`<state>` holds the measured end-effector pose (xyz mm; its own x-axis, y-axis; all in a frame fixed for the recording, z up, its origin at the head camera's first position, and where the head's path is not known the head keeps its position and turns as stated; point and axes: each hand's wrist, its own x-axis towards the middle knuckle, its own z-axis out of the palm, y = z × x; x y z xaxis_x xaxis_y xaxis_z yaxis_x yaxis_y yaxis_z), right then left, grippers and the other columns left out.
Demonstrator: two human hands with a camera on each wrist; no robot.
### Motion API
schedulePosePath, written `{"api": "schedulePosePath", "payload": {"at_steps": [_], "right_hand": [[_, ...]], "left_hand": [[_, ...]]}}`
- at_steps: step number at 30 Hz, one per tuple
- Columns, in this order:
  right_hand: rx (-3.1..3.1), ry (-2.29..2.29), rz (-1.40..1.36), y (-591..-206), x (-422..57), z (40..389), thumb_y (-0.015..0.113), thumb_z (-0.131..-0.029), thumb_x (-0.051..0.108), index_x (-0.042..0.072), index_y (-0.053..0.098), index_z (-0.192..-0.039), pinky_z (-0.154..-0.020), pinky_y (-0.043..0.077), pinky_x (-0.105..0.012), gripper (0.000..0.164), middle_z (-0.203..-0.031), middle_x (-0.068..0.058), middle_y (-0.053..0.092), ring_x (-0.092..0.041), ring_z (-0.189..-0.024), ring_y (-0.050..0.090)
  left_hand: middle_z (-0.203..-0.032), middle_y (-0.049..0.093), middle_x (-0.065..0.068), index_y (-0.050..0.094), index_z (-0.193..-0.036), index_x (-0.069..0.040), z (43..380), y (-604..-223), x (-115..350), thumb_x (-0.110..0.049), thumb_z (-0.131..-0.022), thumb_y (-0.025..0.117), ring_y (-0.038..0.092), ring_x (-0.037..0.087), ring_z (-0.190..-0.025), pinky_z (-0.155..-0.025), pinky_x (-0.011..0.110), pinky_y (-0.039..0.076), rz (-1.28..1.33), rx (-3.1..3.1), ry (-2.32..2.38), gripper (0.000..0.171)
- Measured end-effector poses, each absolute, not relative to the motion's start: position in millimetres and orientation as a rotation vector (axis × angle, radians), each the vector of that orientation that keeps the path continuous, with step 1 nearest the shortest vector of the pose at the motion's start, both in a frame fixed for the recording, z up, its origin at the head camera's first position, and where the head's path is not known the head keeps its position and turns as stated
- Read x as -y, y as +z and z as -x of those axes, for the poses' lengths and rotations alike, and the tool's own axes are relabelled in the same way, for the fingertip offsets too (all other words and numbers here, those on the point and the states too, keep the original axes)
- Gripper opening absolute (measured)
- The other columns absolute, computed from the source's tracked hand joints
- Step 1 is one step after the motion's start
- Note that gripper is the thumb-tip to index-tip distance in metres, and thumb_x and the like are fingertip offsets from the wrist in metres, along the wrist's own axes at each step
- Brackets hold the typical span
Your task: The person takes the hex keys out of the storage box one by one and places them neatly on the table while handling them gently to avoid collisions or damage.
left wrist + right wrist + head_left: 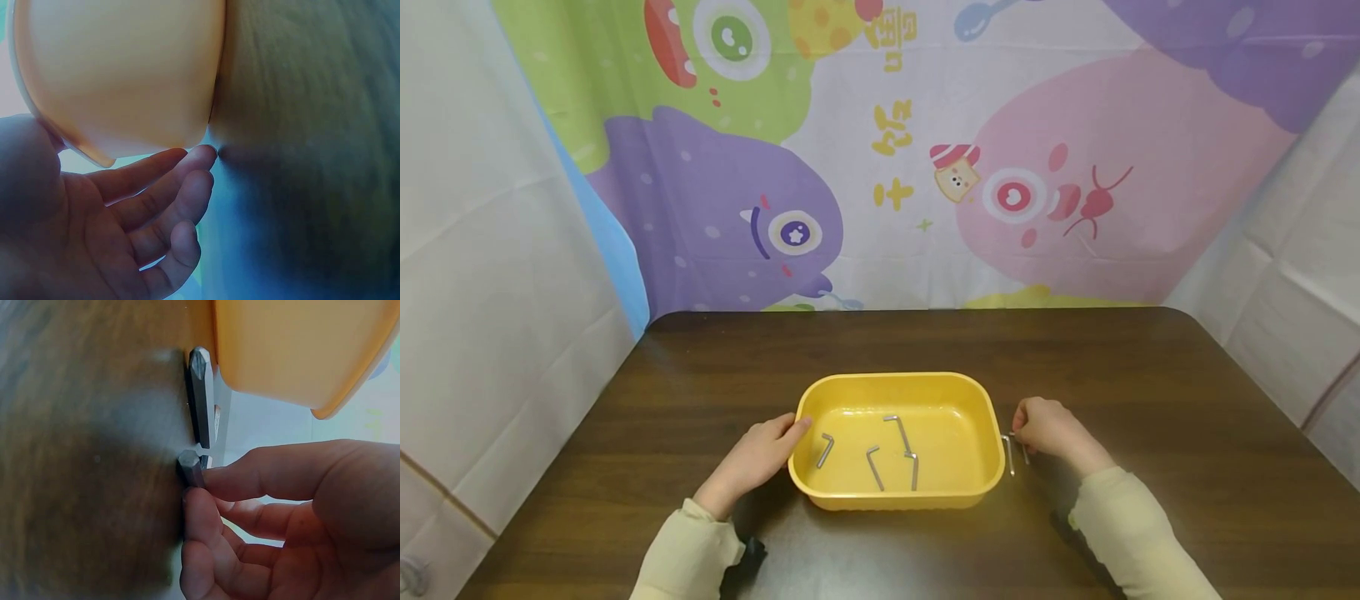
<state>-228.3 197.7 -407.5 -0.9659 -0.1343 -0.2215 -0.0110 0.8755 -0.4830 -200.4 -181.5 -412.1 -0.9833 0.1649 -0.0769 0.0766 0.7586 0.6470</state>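
Note:
A yellow plastic basin [891, 501] stands on the table in the head view. My left hand [758, 457] holds its left side, thumb over the rim and fingers against the outer wall, as the left wrist view shows. Inside lie several silver hex keys [875, 468], spread over the floor. Just right of the basin, my right hand [1051, 429] pinches another hex key [191, 465] between thumb and fingertips, close to the tabletop. Between that hand and the basin a further hex key [1010, 457] lies on the table. My right fingers hide part of the pinched key.
The dark brown wooden table [1075, 350] reaches back to a cartoon-printed curtain [887, 250]. White sheets hang at the left and right sides. A small black object [749, 553] shows beside my left sleeve.

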Motion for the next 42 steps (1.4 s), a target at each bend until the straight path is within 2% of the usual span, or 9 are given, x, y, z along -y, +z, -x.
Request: {"api": "schedulePosePath", "payload": {"at_steps": [10,23,32,42], "right_hand": [[-2.826,-0.698,0.125,-407.3,-197.2,228.1,0.056,-0.078,0.007,0.005,0.055,-0.076,-0.057,0.042,-0.03,0.003,-0.062,-0.003,0.055,-0.015,-0.055,0.053],[-2.879,-0.696,0.148,-396.9,-196.4,225.9,0.057,-0.079,0.009,0.006,0.055,-0.079,-0.055,0.042,-0.029,0.003,-0.069,-0.004,0.057,-0.014,-0.057,0.055],[-3.034,-0.673,0.233,-385.4,-195.4,225.2,0.056,-0.076,0.011,0.007,0.057,-0.081,-0.059,0.041,-0.034,0.006,-0.073,-0.004,0.055,-0.02,-0.066,0.05],[-3.135,-0.731,0.297,-374.2,-189.9,219.8,0.056,-0.078,0.009,0.008,0.059,-0.084,-0.058,0.039,-0.032,0.007,-0.07,-0.002,0.053,-0.017,-0.063,0.048]], "left_hand": [[-0.069,0.052,0.0,0.06,-0.103,-0.008,198.4,-410.4,181.4,-0.039,-0.095,0.041,0.048,0.014,-0.067,-0.061,0.028,0.037,-0.198,-2.823,1.039,0.036],[-0.068,0.051,0.001,0.06,-0.1,-0.009,198.2,-410.7,180.3,-0.038,-0.095,0.042,0.048,0.014,-0.066,-0.061,0.028,0.037,-0.198,-2.83,1.038,0.034],[-0.066,0.051,0.0,0.06,-0.1,-0.008,198.1,-409.6,179.4,-0.035,-0.095,0.042,0.048,0.014,-0.063,-0.06,0.027,0.037,-0.176,-2.81,1.059,0.033],[-0.069,0.052,0.0,0.061,-0.099,-0.009,199.0,-411.2,179.8,-0.036,-0.095,0.042,0.048,0.014,-0.067,-0.063,0.028,0.038,-0.201,-2.835,1.036,0.033]]}}
